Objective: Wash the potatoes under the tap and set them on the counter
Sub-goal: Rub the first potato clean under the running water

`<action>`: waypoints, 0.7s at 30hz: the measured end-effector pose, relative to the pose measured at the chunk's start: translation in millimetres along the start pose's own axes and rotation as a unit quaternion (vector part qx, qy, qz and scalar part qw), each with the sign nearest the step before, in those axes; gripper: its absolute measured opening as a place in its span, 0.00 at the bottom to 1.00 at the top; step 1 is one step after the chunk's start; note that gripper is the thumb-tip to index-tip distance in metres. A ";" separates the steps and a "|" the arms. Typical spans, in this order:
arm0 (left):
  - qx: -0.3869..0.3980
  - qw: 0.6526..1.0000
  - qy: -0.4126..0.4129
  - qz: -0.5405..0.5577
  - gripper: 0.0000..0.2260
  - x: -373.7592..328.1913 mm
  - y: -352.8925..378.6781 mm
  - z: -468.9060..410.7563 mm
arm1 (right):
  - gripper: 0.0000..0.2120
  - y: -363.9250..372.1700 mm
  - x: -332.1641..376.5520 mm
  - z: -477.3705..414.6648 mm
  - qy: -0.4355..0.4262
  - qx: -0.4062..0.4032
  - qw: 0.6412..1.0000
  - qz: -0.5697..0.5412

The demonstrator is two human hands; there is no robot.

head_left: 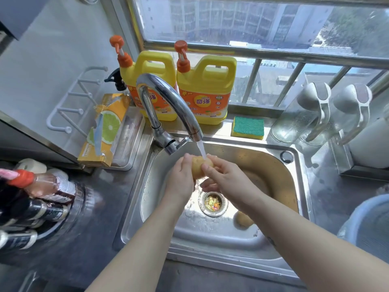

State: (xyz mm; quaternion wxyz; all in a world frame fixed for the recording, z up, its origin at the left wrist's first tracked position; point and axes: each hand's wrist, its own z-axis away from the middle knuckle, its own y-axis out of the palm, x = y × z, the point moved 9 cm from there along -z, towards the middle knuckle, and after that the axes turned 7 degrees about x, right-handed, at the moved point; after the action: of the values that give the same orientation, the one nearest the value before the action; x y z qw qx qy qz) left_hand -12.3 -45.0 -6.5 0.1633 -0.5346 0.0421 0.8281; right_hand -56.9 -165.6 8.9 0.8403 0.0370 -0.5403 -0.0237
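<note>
Sink (131, 218) floor, nearer than the grip, rightward: second potato (244, 219) is left waiting. First potato (199, 168) is clasped by left hand (181, 178) and right hand (224, 179), fingers curled round it, under the tap (168, 98) stream beyond. Washing is judged under way; next, a firm wet carry to the counter (328, 186) is called for.

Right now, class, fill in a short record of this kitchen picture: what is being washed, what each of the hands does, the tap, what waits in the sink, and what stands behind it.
being washed: potato, under the stream
left hand: grips the potato from its left side
right hand: holds it from the right side
tap: running
waiting: second potato on the sink floor
drain: holds food scraps
behind sink: sponge, left detergent bottle, right detergent bottle
</note>
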 end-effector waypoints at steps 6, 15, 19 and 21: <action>0.046 0.999 -0.027 0.006 0.15 1.4 19.1 -1.6 | 0.23 -4.6 4.8 -5.2 0.012 -0.036 0.980 0.196; 0.131 0.988 0.068 -0.044 0.21 3.6 28.8 21.5 | 0.18 -10.0 2.2 -14.2 0.022 -0.043 0.992 0.114; 0.051 0.997 0.050 0.037 0.24 6.7 17.3 14.5 | 0.16 -1.3 6.7 -10.0 -0.022 -0.020 0.984 0.174; 0.022 0.994 0.037 0.097 0.21 5.2 15.2 11.0 | 0.15 1.8 10.1 -4.5 -0.048 -0.006 0.985 0.166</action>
State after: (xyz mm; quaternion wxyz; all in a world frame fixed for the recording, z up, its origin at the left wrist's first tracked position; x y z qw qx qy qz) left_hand -28.6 -55.4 -8.1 0.0923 -0.5548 0.1178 0.8184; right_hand -48.6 -164.5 16.3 0.8059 -0.0593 -0.5786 0.1110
